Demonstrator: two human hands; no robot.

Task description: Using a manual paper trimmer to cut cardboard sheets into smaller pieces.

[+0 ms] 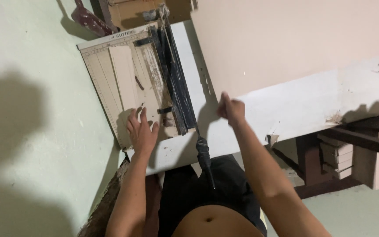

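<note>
White tabletop (286, 109) bears a paper cutter (128, 83), blade running lengthwise toward the person; left hand (142, 131) flat, right hand (230, 109) fisted.

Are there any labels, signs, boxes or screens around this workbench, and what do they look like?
Printed label strip: along the far edge of the paper cutter, a narrow pale band with dark lettering.
Ruled grid: printed on the cutter's cream board, with fine dark lines and scale marks along its edges.
Cardboard box: behind the cutter at the top, brown, only partly seen.
Stacked pale boxes: under the bench on the right, beige, flat.
No screens or wall signs show.
</note>
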